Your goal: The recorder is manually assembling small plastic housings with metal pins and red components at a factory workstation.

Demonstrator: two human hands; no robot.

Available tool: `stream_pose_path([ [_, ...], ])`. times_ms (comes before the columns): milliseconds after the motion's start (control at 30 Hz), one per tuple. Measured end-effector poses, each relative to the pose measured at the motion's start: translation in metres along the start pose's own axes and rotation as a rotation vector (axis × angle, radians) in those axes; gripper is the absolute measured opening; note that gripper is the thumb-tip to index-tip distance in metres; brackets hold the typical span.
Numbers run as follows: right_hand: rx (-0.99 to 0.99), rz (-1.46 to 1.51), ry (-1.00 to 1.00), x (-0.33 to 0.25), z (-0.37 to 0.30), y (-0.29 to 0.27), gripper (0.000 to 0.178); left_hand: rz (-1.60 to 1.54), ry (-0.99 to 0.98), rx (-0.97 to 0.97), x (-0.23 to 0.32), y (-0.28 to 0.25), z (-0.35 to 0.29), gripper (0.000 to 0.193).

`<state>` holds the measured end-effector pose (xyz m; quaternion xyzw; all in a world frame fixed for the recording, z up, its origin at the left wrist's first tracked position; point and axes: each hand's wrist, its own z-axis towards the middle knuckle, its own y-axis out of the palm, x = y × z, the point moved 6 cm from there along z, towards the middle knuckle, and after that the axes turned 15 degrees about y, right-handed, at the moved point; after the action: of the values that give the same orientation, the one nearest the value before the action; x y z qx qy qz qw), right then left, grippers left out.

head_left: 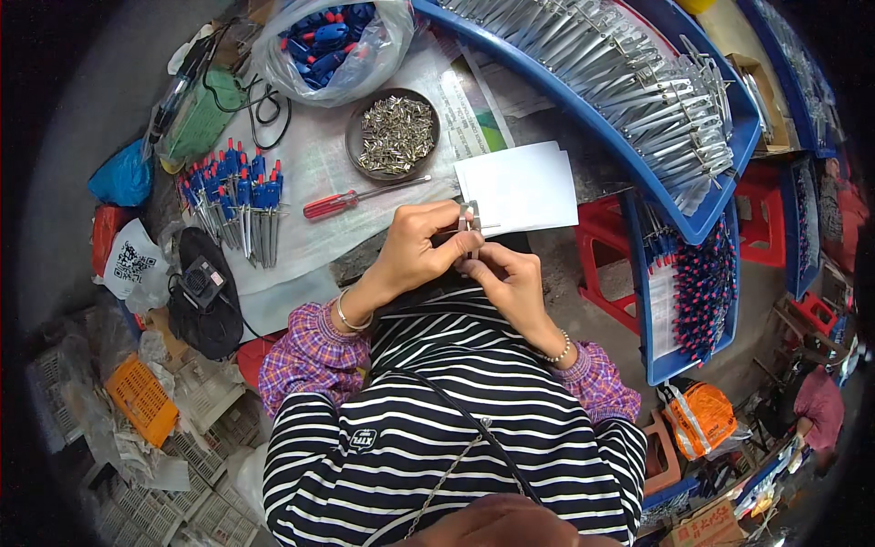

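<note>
Both my hands pinch one small metal compass (470,226) over the bench (310,173) edge, left hand (415,248) and right hand (510,281) clamped; a slipping fingertip, I think, could drop it into my lap.

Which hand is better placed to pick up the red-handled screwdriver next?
Left, probably. The left hand is closer to the screwdriver, which lies on its side; the right hand sits farther away, pinching the metal part.
</note>
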<state>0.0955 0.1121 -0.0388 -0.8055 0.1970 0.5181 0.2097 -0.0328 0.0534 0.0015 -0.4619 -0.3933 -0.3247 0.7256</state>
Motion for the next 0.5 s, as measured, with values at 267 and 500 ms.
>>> stream_pose_path([
  [267,-0.045,0.134,0.028,0.011,0.002,0.002,0.019,-0.233,-0.246,0.022,-0.014,0.008,-0.010,0.014],
  [500,-0.134,0.467,0.224,0.014,0.000,0.009,0.018,-0.207,-0.220,-0.070,-0.013,0.010,-0.006,0.023],
])
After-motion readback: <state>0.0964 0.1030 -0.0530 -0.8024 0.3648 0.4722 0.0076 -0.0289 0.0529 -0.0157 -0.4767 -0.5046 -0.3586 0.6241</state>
